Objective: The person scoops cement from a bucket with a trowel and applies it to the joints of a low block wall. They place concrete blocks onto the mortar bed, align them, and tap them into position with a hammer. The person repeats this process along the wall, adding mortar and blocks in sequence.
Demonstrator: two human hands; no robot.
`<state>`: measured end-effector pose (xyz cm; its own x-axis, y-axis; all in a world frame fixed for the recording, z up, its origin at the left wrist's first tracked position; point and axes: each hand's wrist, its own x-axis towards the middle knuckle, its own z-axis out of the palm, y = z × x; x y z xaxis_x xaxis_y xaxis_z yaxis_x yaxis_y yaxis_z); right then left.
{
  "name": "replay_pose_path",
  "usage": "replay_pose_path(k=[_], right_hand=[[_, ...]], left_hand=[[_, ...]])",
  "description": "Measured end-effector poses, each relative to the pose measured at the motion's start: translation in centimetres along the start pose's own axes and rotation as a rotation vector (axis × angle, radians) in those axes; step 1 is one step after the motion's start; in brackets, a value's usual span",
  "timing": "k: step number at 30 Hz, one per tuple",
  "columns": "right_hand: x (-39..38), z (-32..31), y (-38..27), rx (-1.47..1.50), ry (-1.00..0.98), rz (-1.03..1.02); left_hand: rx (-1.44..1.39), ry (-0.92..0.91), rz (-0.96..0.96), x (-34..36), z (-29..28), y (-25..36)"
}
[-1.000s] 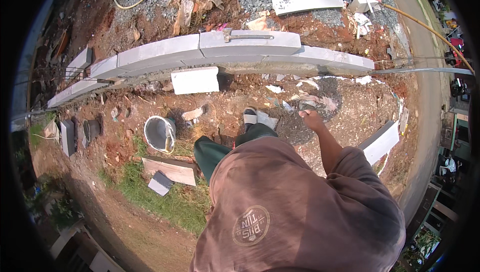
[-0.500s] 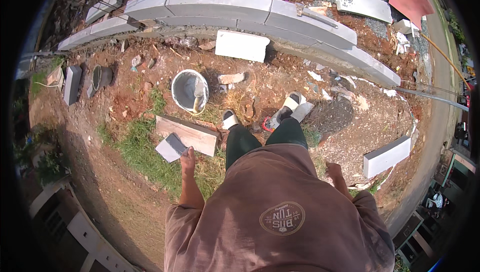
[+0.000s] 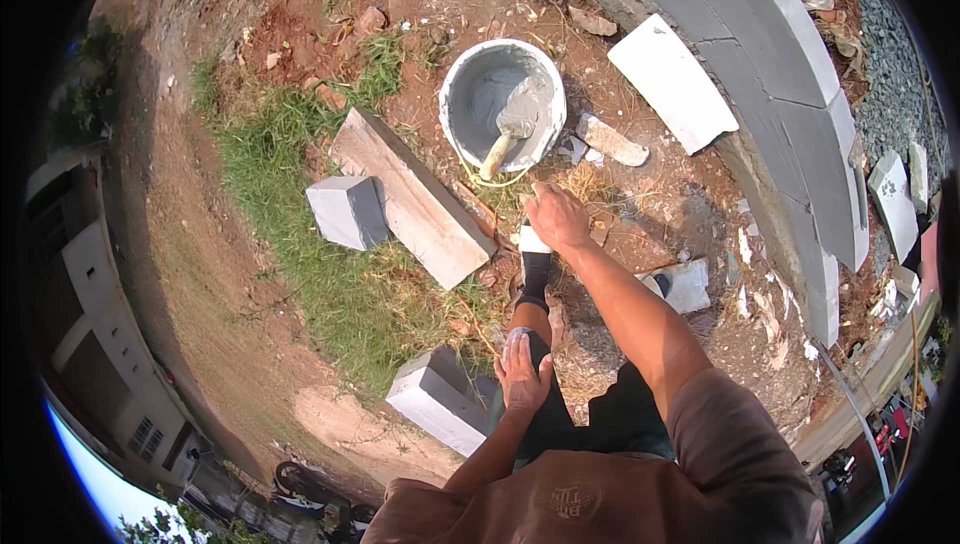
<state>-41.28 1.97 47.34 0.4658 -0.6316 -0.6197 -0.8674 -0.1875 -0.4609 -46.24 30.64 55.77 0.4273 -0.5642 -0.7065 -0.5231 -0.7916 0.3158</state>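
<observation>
My right hand (image 3: 560, 217) reaches down over my foot to the near side of a mortar bucket (image 3: 453, 109). Its fingers look partly stretched, just beside the handle of a trowel (image 3: 497, 156); no contact with it is visible. The trowel leans inside the bucket, its blade coated in wet grey mortar (image 3: 497, 91). The bucket's thin yellow handle hangs at the near rim, close to my fingertips. My left hand (image 3: 522, 376) lies on my left leg with its fingers spread, holding nothing. Beside that leg stands a pale grey block (image 3: 437, 402).
A long, dirt-stained block (image 3: 415, 202) lies on the grass, with a smaller grey block (image 3: 347, 212) against it. A white block (image 3: 672, 84) and a broken piece (image 3: 612, 140) lie right of the bucket. A low block wall (image 3: 770, 74) curves along the right.
My body has bent down and the view has turned. My right hand has gone from my side to beside the bucket. The left hand has left the small grey block for my leg.
</observation>
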Motion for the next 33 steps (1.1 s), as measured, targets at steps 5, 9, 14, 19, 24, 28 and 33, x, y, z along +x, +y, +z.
replay_pose_path(k=[5, 9, 14, 19, 24, 28, 33], right_hand=[[15.2, 6.2, -3.6, -0.266, -0.044, 0.137], [19.5, 9.1, -3.1, -0.231, -0.174, 0.222], [16.2, 3.4, -3.7, 0.139, -0.182, 0.398], [3.3, -6.4, 2.5, 0.671, -0.355, 0.410], [-11.5, -8.0, 15.6, 1.030, 0.003, 0.248], [-16.5, -6.7, 29.1, 1.160, 0.452, 0.496], [-14.0, -0.4, 54.2, 0.881, 1.225, 0.951]], left_hand=[[0.089, -0.075, -0.026, 1.5, 0.7, -1.6], [0.092, -0.091, -0.036, 2.0, 0.4, -1.3], [0.116, -0.116, -0.077, 2.5, 0.2, 0.1], [0.187, -0.113, 0.001, 4.8, -1.2, 4.0], [0.313, -0.086, 0.148, 7.8, -2.5, 8.3], [0.406, -0.028, 0.314, 11.0, -2.1, 13.1], [0.418, 0.130, 0.622, 17.6, -1.3, 16.7]])
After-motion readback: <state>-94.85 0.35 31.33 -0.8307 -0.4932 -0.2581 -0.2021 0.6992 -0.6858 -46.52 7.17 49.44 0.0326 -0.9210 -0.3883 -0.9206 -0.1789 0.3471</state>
